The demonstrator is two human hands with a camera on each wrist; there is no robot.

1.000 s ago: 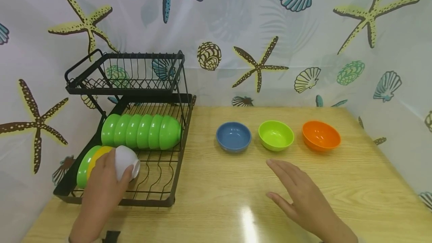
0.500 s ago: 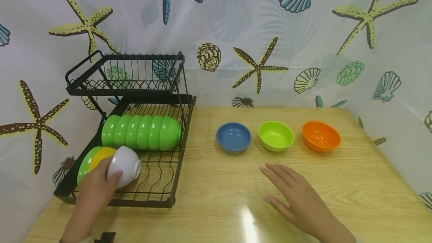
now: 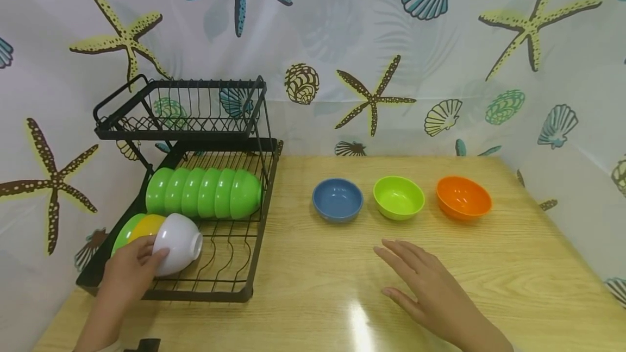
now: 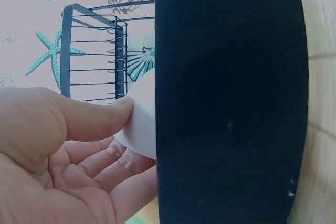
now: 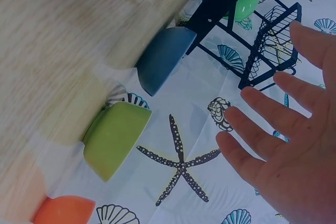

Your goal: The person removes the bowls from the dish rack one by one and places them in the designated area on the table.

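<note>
A white bowl stands on its side at the front of the black dish rack, its base facing right. My left hand pinches its rim, thumb on the outer wall and fingers behind. In the left wrist view, the thumb presses the white bowl, partly hidden by a dark strip. Directly left of it lean a yellow bowl and a green bowl. My right hand hovers above the table with fingers extended, holding nothing; the right wrist view shows this hand spread apart from the bowls.
Several green bowls stand in a row behind, under the rack's upper tier. On the wooden table, a blue bowl, a lime bowl and an orange bowl sit upright. A patterned curtain closes off the back.
My left hand has shifted left and down from over the white bowl to its rim, and more of the bowl now shows. The right hand has drifted slightly left.
</note>
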